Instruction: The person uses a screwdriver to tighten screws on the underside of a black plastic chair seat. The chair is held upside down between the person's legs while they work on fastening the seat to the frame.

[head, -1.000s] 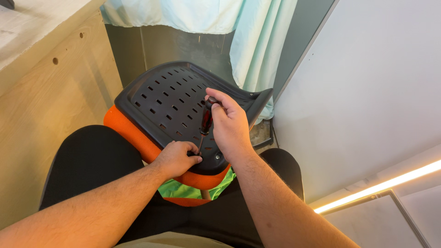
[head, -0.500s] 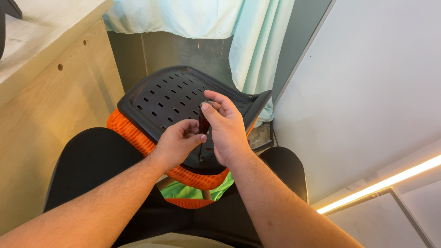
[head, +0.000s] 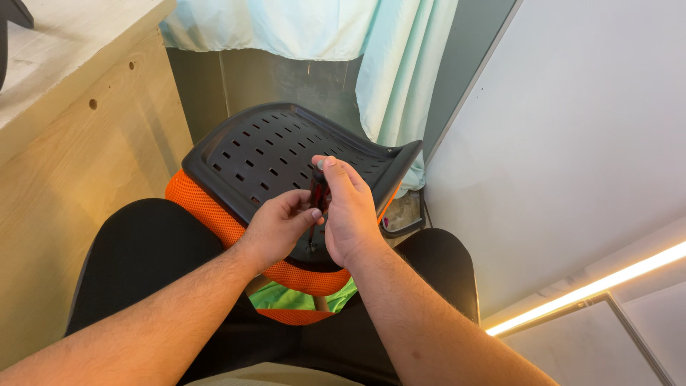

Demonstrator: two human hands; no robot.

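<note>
Right hand (head: 348, 214) clenched around a dark red screwdriver (head: 319, 189), upright against the black slotted chair seat (head: 264, 146) resting across the lap. Left hand (head: 279, 227) lifted off the seat's orange edge (head: 207, 211) since a second ago, fingertips now pinching the shaft, steadying it.

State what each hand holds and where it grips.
Right hand grips a screwdriver by its dark red handle. Left hand touches the handle low with its fingertips.
</note>
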